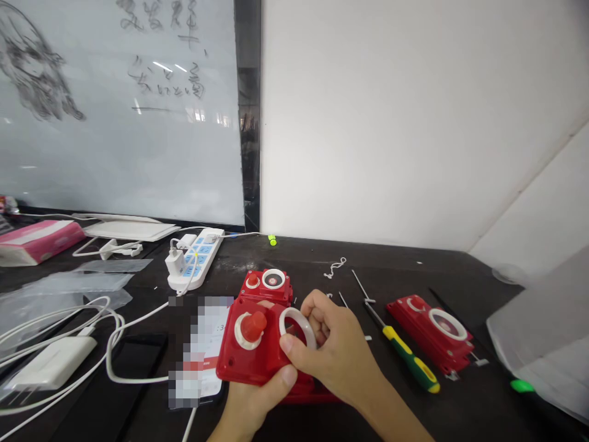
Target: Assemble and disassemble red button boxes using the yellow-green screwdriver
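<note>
My left hand grips a red alarm box cover from below, with the thumb on its near edge. The cover carries a red push button in a white collar. My right hand pinches a white ring between thumb and fingers at the cover's round opening; whether the ring is seated cannot be told. Just behind stands a similar red alarm box with a button and a white-ringed round window. More red casing shows below my hands, mostly hidden.
To the right lie a green and yellow screwdriver and another red alarm box. A power strip, a partly blurred phone, a dark phone, white cables and a white charger occupy the left. Whiteboard and wall stand behind.
</note>
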`<state>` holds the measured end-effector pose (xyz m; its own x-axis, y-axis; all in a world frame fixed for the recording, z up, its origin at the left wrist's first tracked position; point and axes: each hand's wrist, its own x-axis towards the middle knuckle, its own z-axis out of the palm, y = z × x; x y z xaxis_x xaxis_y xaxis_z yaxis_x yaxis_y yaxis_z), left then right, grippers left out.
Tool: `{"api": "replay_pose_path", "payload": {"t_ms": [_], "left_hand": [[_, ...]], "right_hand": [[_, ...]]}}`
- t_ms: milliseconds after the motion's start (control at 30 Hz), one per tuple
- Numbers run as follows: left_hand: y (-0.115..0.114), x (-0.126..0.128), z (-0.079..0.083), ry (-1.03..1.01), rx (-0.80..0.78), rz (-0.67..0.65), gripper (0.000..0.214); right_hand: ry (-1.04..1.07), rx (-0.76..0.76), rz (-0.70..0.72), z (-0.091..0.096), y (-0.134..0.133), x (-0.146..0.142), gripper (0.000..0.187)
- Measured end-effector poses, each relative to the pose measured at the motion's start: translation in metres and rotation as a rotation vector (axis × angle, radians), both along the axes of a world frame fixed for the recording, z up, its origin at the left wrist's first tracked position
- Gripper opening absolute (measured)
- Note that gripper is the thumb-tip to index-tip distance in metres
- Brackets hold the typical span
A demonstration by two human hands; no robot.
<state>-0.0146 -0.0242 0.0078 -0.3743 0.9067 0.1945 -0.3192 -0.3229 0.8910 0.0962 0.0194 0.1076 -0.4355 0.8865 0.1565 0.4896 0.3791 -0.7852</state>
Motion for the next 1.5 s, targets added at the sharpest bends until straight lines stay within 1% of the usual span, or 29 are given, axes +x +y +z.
{"api": "replay_pose_path", "payload": {"t_ms": [100, 200, 300, 433, 567, 733, 800, 900, 1000, 1067, 1267, 1400, 1500], "left_hand": [[0.0, -0.003, 0.002, -0.013, 0.005, -0.07, 0.057], [0.002, -0.004, 0.008, -0.047, 0.021, -0.09, 0.064], [0.004, -0.002, 0.012, -0.171, 0.017, -0.156, 0.07], [0.006, 0.0, 0.013, -0.292, 0.002, -0.245, 0.074], [0.006, -0.002, 0.017, -0.313, 0.012, -0.291, 0.067], [0.006, -0.002, 0.026, -0.294, -0.005, -0.379, 0.063], [0.006, -0.003, 0.026, -0.324, -0.023, -0.397, 0.064], [0.006, -0.004, 0.02, -0.4, -0.075, -0.413, 0.063], [0.006, -0.006, 0.014, -0.471, -0.117, -0.435, 0.057], [0.006, -0.007, 0.013, -0.503, -0.124, -0.447, 0.052], [0.006, -0.008, 0.022, -0.483, -0.2, -0.466, 0.042], [0.007, -0.008, 0.03, -0.499, -0.217, -0.483, 0.041], [0.008, -0.008, 0.032, -0.557, -0.253, -0.512, 0.042]], "right_hand": [[-0.024, 0.006, -0.014, 0.002, -0.001, 0.0, 0.029], [-0.046, 0.029, -0.02, 0.001, -0.001, 0.001, 0.031], [-0.065, 0.043, -0.023, 0.0, 0.0, 0.003, 0.031], [-0.079, 0.031, 0.005, 0.0, 0.0, 0.005, 0.029], [-0.07, 0.033, 0.045, 0.001, 0.001, 0.006, 0.029], [-0.115, 0.057, 0.026, 0.005, 0.001, 0.005, 0.029], [-0.118, 0.057, 0.034, 0.006, 0.001, 0.006, 0.029], [-0.118, 0.053, 0.043, 0.006, 0.001, 0.007, 0.03], [-0.11, 0.052, 0.053, 0.006, 0.001, 0.008, 0.031], [-0.1, 0.052, 0.066, 0.006, 0.0, 0.007, 0.032], [-0.052, 0.088, 0.12, 0.005, -0.001, 0.008, 0.036], [-0.07, 0.16, 0.154, 0.005, -0.001, 0.009, 0.041], [-0.111, 0.212, 0.188, 0.008, 0.0, 0.012, 0.034]]}}
